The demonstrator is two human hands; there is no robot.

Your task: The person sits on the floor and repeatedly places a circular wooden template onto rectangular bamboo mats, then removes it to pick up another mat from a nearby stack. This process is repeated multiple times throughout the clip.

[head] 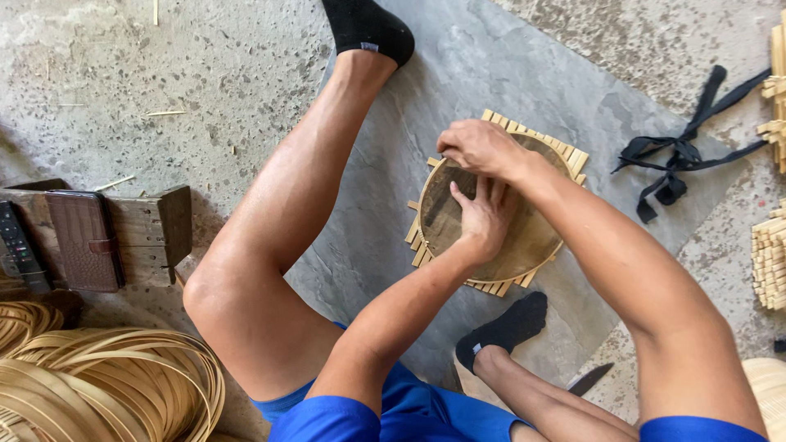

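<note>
A mat of bamboo slats [573, 155] lies on the grey floor in front of me. A round brown wooden disc [524, 241] rests on top of it and covers most of it. My left hand [485, 214] presses flat on the disc, fingers spread. My right hand [479, 147] sits at the disc's far rim, fingers curled down over the edge; whether it holds anything small is hidden. My left leg stretches out to the left, and my right foot in a black sock [506, 327] is tucked just below the mat.
A low wooden block [151, 229] at the left carries a brown wallet case [84, 239] and a remote [18, 245]. Coils of bamboo strip [106, 385] lie at the bottom left. A black strap [679, 151] and stacks of slats [770, 254] are at the right. A dark blade [589, 378] lies near my right leg.
</note>
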